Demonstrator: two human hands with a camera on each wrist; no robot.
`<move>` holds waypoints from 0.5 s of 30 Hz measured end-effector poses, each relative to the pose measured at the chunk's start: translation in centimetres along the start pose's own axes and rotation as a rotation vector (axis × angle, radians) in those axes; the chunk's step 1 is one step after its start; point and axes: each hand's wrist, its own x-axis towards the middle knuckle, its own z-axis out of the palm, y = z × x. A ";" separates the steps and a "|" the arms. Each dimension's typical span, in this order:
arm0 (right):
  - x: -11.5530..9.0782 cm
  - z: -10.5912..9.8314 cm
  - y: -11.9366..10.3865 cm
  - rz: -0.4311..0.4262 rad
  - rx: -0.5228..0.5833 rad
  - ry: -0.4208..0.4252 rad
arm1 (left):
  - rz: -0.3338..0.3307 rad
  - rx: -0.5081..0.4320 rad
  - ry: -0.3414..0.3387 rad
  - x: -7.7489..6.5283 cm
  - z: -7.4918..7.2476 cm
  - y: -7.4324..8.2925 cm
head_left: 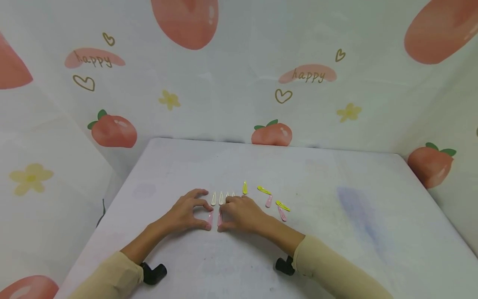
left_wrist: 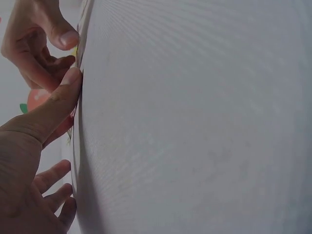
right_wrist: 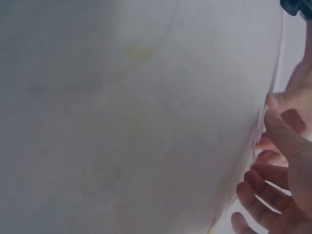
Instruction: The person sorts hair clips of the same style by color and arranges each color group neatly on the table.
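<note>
On the tabletop, my left hand holds a pink snap hair clip by its two ends, between thumb and index finger. Close beside it, my right hand holds another pink hair clip in the same way, its thumb at the near end. Both clips lie roughly parallel. Just beyond them stands a row of several white hair clips, partly covered by the right hand's fingers. The wrist views show the left hand and right hand low against the table, with the clips mostly hidden.
Right of the row lie a yellow clip, another yellow clip and a third yellow clip. Among them are a pink clip and another pink clip. A patterned cloth hangs behind the white table.
</note>
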 end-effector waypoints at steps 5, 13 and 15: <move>-1.9 -1.2 1.8 0.049 0.024 0.047 | -0.003 -0.002 -0.006 0.1 0.1 0.0; -5.7 -2.2 7.4 0.297 0.065 0.161 | -0.006 -0.003 -0.001 -0.1 0.0 0.0; -6.2 -2.2 8.4 0.364 0.074 0.154 | -0.006 -0.003 0.000 -0.2 0.0 0.0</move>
